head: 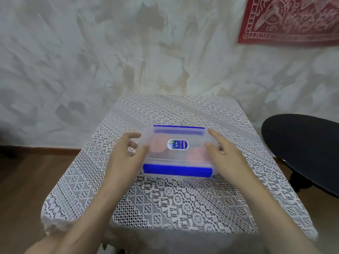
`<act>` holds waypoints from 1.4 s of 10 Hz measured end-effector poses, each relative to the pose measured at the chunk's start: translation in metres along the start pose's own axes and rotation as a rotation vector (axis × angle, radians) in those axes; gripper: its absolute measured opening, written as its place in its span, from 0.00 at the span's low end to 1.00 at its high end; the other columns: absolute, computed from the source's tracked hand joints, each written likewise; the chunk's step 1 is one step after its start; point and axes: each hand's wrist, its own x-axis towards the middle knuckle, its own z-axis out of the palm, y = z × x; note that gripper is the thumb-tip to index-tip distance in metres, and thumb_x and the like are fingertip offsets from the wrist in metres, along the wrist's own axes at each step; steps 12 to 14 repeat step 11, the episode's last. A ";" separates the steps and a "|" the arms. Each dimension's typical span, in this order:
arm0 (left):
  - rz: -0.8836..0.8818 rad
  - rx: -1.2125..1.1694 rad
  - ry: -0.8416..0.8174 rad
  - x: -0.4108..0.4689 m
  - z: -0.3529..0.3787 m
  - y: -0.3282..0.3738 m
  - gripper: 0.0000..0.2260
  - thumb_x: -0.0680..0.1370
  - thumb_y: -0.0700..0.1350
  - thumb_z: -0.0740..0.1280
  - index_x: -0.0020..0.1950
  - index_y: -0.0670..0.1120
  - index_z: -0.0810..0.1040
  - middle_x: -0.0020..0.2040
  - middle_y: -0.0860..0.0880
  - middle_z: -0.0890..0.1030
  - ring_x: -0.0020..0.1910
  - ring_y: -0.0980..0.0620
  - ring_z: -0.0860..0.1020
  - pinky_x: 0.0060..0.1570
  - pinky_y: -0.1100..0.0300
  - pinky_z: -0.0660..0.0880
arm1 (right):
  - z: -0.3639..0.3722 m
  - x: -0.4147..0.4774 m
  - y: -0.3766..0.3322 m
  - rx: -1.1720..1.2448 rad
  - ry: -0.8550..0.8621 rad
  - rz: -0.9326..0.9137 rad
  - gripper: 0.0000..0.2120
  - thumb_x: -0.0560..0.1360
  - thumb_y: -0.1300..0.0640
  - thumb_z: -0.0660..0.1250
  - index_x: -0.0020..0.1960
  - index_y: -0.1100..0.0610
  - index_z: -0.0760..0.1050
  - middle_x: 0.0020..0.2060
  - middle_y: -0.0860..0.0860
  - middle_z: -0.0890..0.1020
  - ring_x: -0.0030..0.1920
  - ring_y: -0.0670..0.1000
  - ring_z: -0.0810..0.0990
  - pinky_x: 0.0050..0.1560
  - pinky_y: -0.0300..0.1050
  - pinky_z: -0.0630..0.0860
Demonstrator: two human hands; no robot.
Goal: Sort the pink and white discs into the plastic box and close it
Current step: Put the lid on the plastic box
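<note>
A clear plastic box point(178, 154) with blue latches front and back stands on the table, its lid on top with a small blue-and-white label in the middle. Pink discs point(197, 156) show blurred through the lid, one left and one right. My left hand point(128, 153) is at the box's left side, thumb on the lid's edge and fingers curled round the far left corner. My right hand point(222, 154) lies at the right side, thumb pressing on the lid and fingers stretched along the right edge. No white discs can be made out.
The small table wears a white lace cloth point(165, 198) that hangs over its edges. A black round seat point(304, 147) stands close on the right. A mottled wall rises behind, with a red printed cloth point(293, 21) at top right. Wooden floor lies left.
</note>
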 end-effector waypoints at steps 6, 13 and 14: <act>0.154 0.375 -0.179 -0.006 0.007 -0.004 0.22 0.84 0.56 0.51 0.79 0.58 0.62 0.75 0.52 0.61 0.57 0.57 0.70 0.50 0.57 0.69 | 0.005 0.001 0.008 -0.124 -0.082 -0.043 0.26 0.81 0.36 0.58 0.78 0.33 0.59 0.76 0.47 0.69 0.74 0.53 0.68 0.73 0.56 0.64; 0.391 0.648 -0.045 0.014 -0.010 0.030 0.15 0.79 0.62 0.61 0.57 0.54 0.76 0.58 0.53 0.74 0.56 0.51 0.74 0.53 0.54 0.75 | -0.008 -0.006 -0.024 -0.417 0.094 -0.218 0.20 0.79 0.37 0.61 0.67 0.44 0.76 0.60 0.47 0.74 0.61 0.51 0.72 0.59 0.49 0.72; 0.391 0.648 -0.045 0.014 -0.010 0.030 0.15 0.79 0.62 0.61 0.57 0.54 0.76 0.58 0.53 0.74 0.56 0.51 0.74 0.53 0.54 0.75 | -0.008 -0.006 -0.024 -0.417 0.094 -0.218 0.20 0.79 0.37 0.61 0.67 0.44 0.76 0.60 0.47 0.74 0.61 0.51 0.72 0.59 0.49 0.72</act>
